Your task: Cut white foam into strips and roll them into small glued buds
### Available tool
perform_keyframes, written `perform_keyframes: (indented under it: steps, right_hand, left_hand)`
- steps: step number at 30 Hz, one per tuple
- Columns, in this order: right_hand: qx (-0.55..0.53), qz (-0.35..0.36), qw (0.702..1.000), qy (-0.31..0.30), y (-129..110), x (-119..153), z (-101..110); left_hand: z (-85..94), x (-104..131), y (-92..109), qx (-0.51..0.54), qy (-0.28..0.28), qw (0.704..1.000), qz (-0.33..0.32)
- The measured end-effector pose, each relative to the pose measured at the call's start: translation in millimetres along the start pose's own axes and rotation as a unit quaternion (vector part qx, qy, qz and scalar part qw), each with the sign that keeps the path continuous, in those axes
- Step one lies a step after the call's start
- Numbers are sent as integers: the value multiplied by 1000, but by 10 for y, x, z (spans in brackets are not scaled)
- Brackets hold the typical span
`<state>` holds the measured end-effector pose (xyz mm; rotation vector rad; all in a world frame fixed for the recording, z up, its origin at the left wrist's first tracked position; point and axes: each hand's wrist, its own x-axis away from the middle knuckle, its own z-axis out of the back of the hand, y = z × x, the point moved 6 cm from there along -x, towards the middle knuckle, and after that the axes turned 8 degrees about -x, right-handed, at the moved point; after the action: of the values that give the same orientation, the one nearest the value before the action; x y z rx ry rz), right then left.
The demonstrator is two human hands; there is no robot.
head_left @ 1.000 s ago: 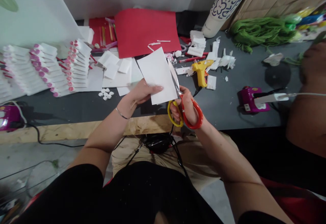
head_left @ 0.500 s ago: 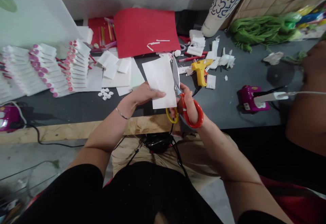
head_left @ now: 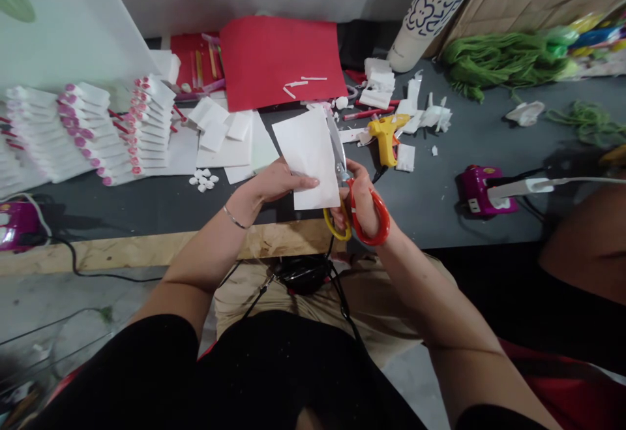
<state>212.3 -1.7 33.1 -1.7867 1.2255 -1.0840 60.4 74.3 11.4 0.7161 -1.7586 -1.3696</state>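
My left hand (head_left: pixel 288 181) is closed on a white sheet of paper (head_left: pixel 309 149), thumb on top and the other fingers hidden beneath. Scissors (head_left: pixel 380 224) with one red and one yellow handle loop are gripped in my right hand (head_left: pixel 360 198), fingers through the loops. Their blades (head_left: pixel 337 143) lie along the sheet's right edge, pointing away from me; part of one blade is behind the paper. A yellow glue gun (head_left: pixel 386 139) rests on the table just beyond my right hand.
Rows of white rolled pieces with pink tips (head_left: pixel 151 130) stand at left, near small white pellets (head_left: pixel 203 180). Red sheets (head_left: pixel 281 58) lie at the back beside a white bottle (head_left: pixel 420 19). Green yarn (head_left: pixel 503 58) and a purple power socket (head_left: pixel 482 188) are at right, near another person's arm (head_left: pixel 587 234).
The scissors' yellow loop has swung toward the red one, so the blades are closer together. The paper is nearly still. The other person's arm at right has moved down, uncovering more green yarn.
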Motion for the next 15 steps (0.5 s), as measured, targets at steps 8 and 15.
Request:
perform_keyframes:
  steps: [8,15]
  right_hand:
    - [-4,-11,1000,0,-17,5,51]
    - [-3,-4,1000,14,-43,4,25]
  left_hand:
    - [-8,12,1,-45,-11,999,25]
    - [-17,8,-23,-53,-33,997,39]
